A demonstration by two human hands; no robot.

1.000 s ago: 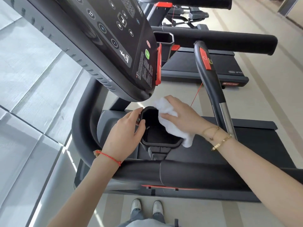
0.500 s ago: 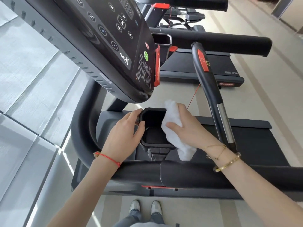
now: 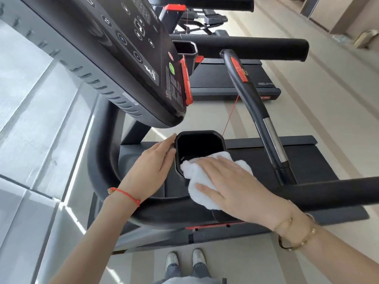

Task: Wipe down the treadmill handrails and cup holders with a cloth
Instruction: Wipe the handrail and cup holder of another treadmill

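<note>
white cloth (image 3: 202,182) bunched over near rim of black cup holder (image 3: 200,145), below console (image 3: 114,58). pressed flat under right hand (image 3: 235,181), fingers straight and slightly spread. left hand (image 3: 152,167) laid against cup holder's left outer wall, fingers relaxed, thumb at rim. padded handrail (image 3: 328,191) running right, just beside cloth. red cord bracelet (image 3: 125,195) on left wrist.

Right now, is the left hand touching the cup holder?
Touching: in the head view the left hand rests its fingertips against the outer rim of the cup holder.
</note>
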